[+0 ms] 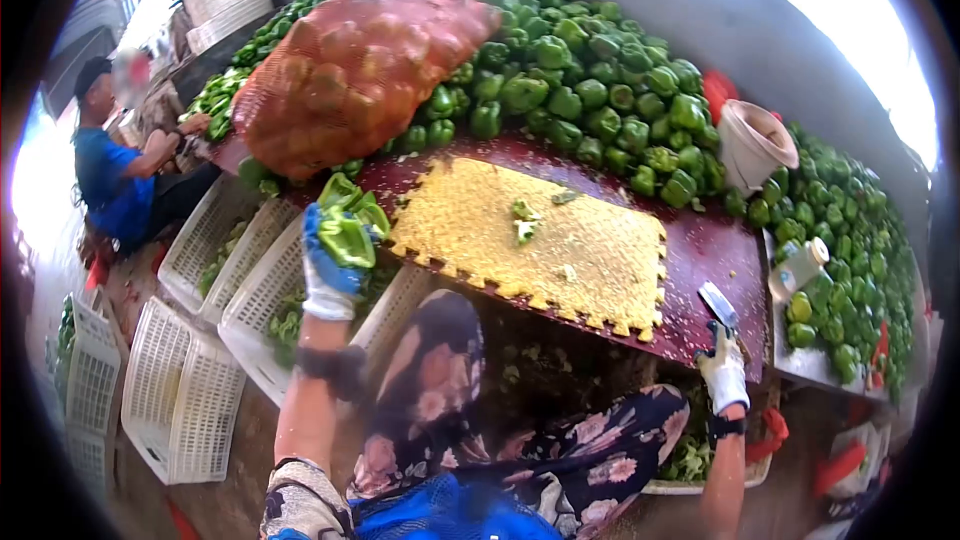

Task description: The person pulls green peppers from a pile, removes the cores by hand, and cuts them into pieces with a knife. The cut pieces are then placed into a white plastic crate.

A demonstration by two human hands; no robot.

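My left hand (330,278), in a blue and white glove, is closed on cut green bell pepper pieces (347,236) above the white crates. My right hand (724,372), also gloved, grips a knife (717,304) with a short, broad blade at the right end of the dark red board (700,240). Between the hands lies a yellow foam mat (600,255) with jagged edges, sprinkled with seeds. A pepper core scrap (524,222) rests on the mat.
Whole green peppers (590,90) are heaped behind the board, with a full red mesh sack (350,70) at left. Plastic crates (165,380) stand at lower left. A bucket (752,145) and bottle (797,270) are at right. Another person (125,175) sits at far left.
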